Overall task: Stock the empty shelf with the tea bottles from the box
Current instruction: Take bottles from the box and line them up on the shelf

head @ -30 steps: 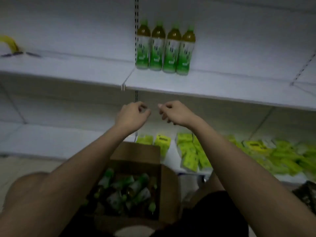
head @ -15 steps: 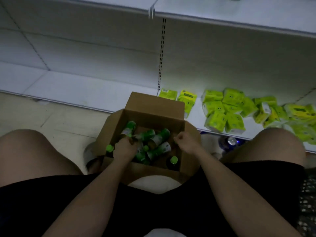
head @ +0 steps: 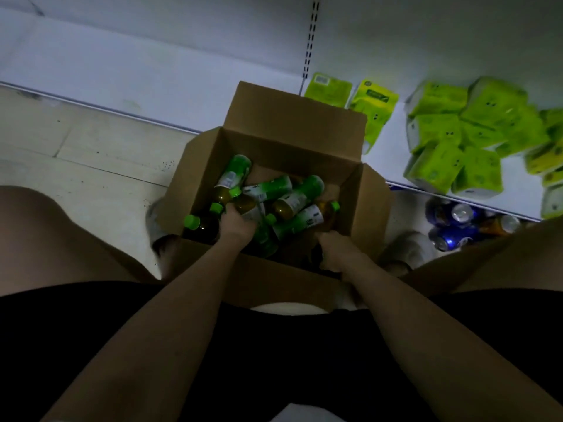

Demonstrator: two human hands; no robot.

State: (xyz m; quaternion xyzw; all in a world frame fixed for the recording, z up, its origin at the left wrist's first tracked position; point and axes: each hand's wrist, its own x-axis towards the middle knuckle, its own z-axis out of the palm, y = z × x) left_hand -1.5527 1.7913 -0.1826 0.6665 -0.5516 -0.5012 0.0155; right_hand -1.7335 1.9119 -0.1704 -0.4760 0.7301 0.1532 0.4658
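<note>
An open cardboard box (head: 300, 114) stands on the floor between my knees, in front of the bottom white shelf (head: 122, 71). Several tea bottles (head: 297, 197) with green caps and green-white labels lie jumbled inside; one (head: 198, 226) stands upright at the left. My left hand (head: 236, 223) is inside the box, fingers closed round the amber shoulder of a lying bottle (head: 246, 205). My right hand (head: 335, 252) is curled over something dark in the near right corner; what it holds is hidden.
Several bright green tissue packs (head: 451, 138) lie on the bottom shelf at the right. Blue drink cans (head: 457, 220) sit on the floor under that shelf's edge. My shoes (head: 408, 248) flank the box. Pale floor tiles (head: 91, 156) spread to the left.
A second ago both hands were raised near the upper shelf with bottles on it. My view has dropped to the box, and both hands have gone down into it, the left closing on a bottle.
</note>
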